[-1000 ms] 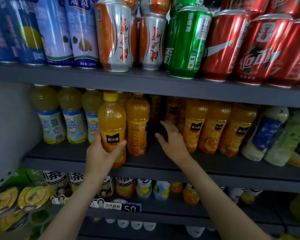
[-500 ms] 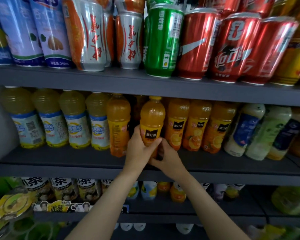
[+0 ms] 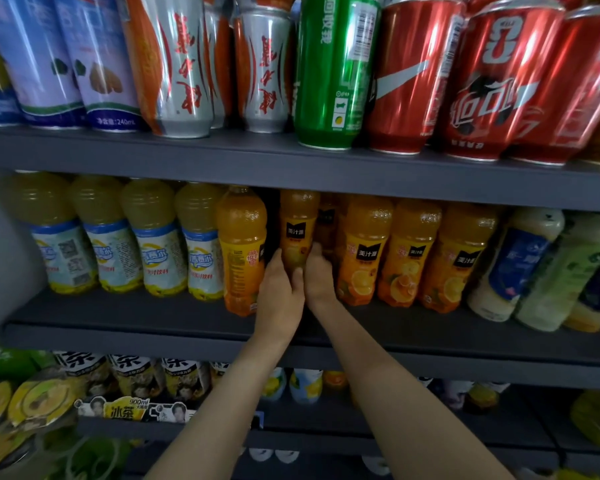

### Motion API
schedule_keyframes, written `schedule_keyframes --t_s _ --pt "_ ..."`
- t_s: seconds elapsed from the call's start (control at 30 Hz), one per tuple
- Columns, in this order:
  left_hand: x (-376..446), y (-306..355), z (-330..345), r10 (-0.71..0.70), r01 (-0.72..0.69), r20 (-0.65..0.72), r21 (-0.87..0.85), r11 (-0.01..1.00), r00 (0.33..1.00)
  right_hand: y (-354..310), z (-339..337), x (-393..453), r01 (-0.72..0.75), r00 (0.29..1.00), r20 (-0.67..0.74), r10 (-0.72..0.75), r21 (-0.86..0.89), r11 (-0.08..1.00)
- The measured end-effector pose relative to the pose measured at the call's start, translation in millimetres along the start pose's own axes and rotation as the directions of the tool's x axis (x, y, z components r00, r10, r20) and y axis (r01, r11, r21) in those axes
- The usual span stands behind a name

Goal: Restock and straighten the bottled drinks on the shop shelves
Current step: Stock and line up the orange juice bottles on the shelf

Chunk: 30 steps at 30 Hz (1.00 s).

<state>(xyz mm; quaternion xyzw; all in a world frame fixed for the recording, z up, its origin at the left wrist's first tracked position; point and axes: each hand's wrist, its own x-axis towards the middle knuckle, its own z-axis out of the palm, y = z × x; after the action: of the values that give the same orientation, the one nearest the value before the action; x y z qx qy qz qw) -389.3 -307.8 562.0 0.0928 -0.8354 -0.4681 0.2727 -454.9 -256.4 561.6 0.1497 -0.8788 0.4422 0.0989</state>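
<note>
Orange juice bottle (image 3: 298, 233) standing upright in the gap of the middle shelf (image 3: 153, 332), set back between a bottle turned label-sideways (image 3: 241, 251) on its left and the row of matching juice bottles (image 3: 409, 254) on its right. Left hand (image 3: 280, 289) and right hand (image 3: 318, 277) both wrapped round its lower half, fingers curled on the label. Probably full, so fairly heavy for its size; smooth plastic, likely a little slippery and slightly yielding under squeeze, not fragile. Best gripped low on the labelled waist. Neighbours close; easily nudged over.

Glossy metal cans (image 3: 336, 74), matt shelf (image 3: 187, 157)
</note>
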Motion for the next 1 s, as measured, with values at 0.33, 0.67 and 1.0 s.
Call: schedule_keyframes --t_s 0.33,0.67,1.0 --pt "-8 -2 0 0.050 -0.053 -0.068 -0.050 0.997 0.996 -5 -12 -25 -0.020 0.998 0.053 0.015 0.094 0.995" --pt "-26 5 -16 0.074 -0.078 -0.072 -0.055 0.995 0.995 16 -63 -57 0.043 0.912 0.387 -0.136 0.238 0.970" --pt "-58 -32 -121 0.022 -0.024 -0.254 -0.007 1.000 0.967 -7 0 -1 0.058 0.998 -0.005 -0.058 0.246 0.967"
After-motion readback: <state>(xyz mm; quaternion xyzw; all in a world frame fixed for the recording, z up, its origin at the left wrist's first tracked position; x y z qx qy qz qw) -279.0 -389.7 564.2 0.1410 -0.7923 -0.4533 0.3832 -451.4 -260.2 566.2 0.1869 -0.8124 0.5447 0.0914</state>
